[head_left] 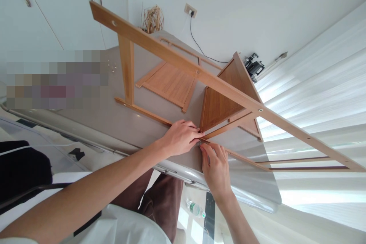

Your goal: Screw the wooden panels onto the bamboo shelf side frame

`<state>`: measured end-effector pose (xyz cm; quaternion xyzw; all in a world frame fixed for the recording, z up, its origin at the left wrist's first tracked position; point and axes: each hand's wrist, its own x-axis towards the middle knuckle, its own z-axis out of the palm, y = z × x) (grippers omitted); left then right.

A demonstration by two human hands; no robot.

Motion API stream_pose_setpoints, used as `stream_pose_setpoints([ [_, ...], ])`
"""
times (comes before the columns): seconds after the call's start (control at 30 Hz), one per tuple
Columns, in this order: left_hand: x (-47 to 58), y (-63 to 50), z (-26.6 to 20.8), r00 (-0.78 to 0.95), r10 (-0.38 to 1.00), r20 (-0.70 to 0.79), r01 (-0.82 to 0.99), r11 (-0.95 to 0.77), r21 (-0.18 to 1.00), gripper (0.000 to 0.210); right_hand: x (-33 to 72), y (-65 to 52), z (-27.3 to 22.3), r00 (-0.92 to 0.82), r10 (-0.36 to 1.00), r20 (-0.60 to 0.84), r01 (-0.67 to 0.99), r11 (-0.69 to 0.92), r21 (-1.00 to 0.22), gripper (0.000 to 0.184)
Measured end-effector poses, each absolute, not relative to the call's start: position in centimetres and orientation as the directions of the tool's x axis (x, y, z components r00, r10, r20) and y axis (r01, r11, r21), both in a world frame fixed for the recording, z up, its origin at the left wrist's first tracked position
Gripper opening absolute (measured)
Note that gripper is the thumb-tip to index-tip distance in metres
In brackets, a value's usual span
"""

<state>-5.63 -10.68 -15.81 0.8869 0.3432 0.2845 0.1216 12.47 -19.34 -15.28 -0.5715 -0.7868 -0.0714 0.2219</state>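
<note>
One tiny thing [199, 142], unclear to me, seems pinched in my right hand [216, 166] at the rail [148, 115], which my left hand [182, 138] grips, fingers close together. From here, I'd brace firmly and pinch straight. The frame [214, 82] stands on the table [94, 122], a panel [168, 84] beyond.

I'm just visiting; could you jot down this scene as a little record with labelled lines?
Left hand: fingers on the lower rail of a wooden frame, near a crossbar joint
Right hand: fingertips bunched at the same rail, close to the left; anything pinched there is too small to tell
Flat on table: a wooden panel
Slanting beside the hands: a second panel
By the wall: dried plant, power socket
On the floor: plastic bottle
Right side: white curtain
</note>
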Motion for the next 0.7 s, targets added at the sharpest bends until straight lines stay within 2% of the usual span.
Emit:
stream_pose_setpoints([
  [0.2,-5.6,-10.7,-15.7,0.608,0.679,0.411,0.539,-0.733,0.414,0.026,12.4,-19.4,-15.2,-0.262,0.866,0.426,0.940,0.330,-0.091,0.018],
  [0.4,-5.6,-10.6,-15.8,0.612,0.676,0.411,0.538,-0.736,0.411,0.027,11.9,-19.4,-14.4,-0.287,0.875,0.391,0.951,0.309,0.005,0.025],
  [0.53,-5.6,-10.7,-15.7,0.610,0.676,0.413,0.536,-0.736,0.413,0.027,11.9,-19.3,-14.1,-0.273,0.889,0.369,0.950,0.310,-0.044,0.023],
  [0.7,-5.6,-10.7,-15.7,0.605,0.678,0.417,0.534,-0.734,0.420,0.026,12.1,-19.2,-14.3,-0.235,0.901,0.365,0.935,0.312,-0.169,0.018],
])
